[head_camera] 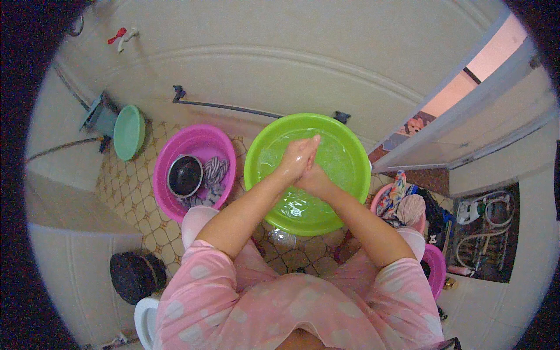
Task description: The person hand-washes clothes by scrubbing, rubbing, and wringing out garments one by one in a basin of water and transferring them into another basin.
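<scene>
My left hand (pixel 299 156) and my right hand (pixel 313 179) are pressed together, wet and shiny, over a lime-green plastic basin (pixel 255 195). The left hand lies against the right and hides much of its fingers. Whether anything small is between the palms cannot be seen. Below them, rippling water (pixel 296 208) with bright reflections covers the basin's floor. Left of it stands a pink plastic basin (pixel 162 153), close to my left knee. That one contains a dark-bottomed, metal-rimmed round vessel (pixel 185 176) and a bunched striped cloth (pixel 215 171).
A mint-green basin (pixel 129 132) leans near the left wall. Beside my right knee, a pink tub (pixel 377 205) bears piled clothes (pixel 397 197); another magenta basin (pixel 436 272) is behind. A pipe (pixel 227 106) runs low along the wall. The door (pixel 472 118) stands ajar. Tiled floor (pixel 153 227) lies underneath.
</scene>
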Available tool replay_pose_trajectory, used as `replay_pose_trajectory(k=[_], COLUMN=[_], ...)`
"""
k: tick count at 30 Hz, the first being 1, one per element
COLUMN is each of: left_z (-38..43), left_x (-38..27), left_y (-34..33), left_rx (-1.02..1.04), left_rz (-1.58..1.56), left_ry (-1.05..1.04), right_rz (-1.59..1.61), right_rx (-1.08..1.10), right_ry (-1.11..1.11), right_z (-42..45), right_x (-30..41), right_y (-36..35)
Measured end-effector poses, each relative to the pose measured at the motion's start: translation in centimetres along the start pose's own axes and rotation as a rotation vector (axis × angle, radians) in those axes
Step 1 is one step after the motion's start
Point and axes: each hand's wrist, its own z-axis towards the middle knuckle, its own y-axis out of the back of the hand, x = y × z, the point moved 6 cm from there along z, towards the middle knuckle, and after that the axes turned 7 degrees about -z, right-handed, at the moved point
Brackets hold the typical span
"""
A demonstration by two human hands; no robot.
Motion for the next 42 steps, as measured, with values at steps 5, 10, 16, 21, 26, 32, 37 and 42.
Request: replay_pose_trajectory(k=[5,10,16,21,26,32,37,42], left_z=[0.6,0.7,1.3,0.6,1.2,-0.3,-1.0,-0.6], left_x=[1.4,1.6,0.4,-0.9,4.6,6.6,4.5,4.1], left_y=[0.8,1.4,2.7,6.3,9.5,11.9,12.7,12.6], left_rx=[-0.06,-0.111,-0.135,-0.323,-0.408,-0.32,-0.353,-0.313], left_rz=[-0.115,-0.156,-0.45,-0.251,-0.587,-0.489,-0.609,-0.63], left_ry=[0.023,0.06,0.035,-0.16,0.157,0.213,0.189,0.102], right_rz=[-0.077,-0.065,-0.196,-0.121,-0.3,0.782,0.36,0.105], right_rx=[-0.071,-0.069,-0.512,-0.191,-0.371,-0.03,0.1,0.111], right_ry=[0.056,-0.08,0.172,-0.066,-0.117,-0.144,-0.377,-0.201], right_z=[0.4,0.7,2.8,4.5,9.4,13.4,19.4,17.9], right_x=[-1.2,-1.8,-1.8,1.9,-7.5,6.4,7.6,9.2], right_y=[-0.9,-1.5,-0.8,3.4,6.1,0.6,-4.9,-4.3])
